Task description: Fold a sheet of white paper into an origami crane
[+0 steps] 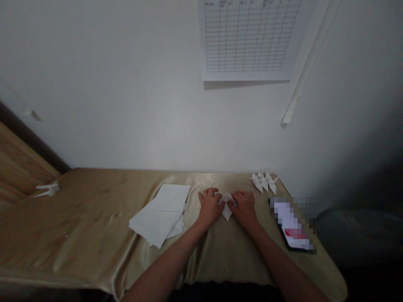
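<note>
Toward the far edge of the gold, satin-covered desk (94, 218), the left hand (210, 205) and right hand (244, 206) have fingers closed on opposite sides of a small, white, diamond-shaped folded paper (227, 214) (white, pointed paper figures (264, 183) sit by the far right corner).

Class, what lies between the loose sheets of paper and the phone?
In the head view: the left hand, the small folded paper both hands touch, then the right hand.
</note>
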Available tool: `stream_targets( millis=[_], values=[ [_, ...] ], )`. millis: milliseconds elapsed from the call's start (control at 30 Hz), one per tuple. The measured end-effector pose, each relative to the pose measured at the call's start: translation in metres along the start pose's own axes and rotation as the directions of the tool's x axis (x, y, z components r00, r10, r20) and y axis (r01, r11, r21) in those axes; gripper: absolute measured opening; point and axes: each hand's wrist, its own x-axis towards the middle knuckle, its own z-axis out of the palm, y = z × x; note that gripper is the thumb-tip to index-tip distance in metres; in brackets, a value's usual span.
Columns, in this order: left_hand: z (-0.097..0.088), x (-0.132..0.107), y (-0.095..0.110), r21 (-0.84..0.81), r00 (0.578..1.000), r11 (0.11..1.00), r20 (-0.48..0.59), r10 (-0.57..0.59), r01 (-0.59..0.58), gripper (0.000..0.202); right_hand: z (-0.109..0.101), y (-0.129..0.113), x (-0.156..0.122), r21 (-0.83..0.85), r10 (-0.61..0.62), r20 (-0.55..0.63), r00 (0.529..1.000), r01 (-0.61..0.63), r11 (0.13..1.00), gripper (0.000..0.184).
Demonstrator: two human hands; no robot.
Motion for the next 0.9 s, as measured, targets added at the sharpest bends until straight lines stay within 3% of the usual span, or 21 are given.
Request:
stream_targets(
  millis=[400, 733, 900],
  values=[
    [-0.0002, -0.0001, 0.0006, 0.008, 1.000, 1.000, -0.012, 0.005, -0.005, 0.020, 0.0053, -0.0009, 0.0042, -0.068, 0.096, 0.076, 0.993, -0.091, 0.994, 0.026],
    [-0.0007, 0.0021, 0.0006, 0.009, 0.999, 0.999, 0.015, -0.037, 0.037, 0.028, 0.0053, -0.0005, 0.0028, -0.032, 0.081, 0.022, 0.996, -0.080, 0.996, 0.033],
    [-0.0010, 0.0011, -0.0011, -0.012, 1.000, 0.999, -0.004, -0.031, 0.031, 0.027, 0.0049, 0.0026, 0.0028, -0.024, 0.064, 0.032, 0.997, -0.063, 0.998, 0.024]
  ],
)
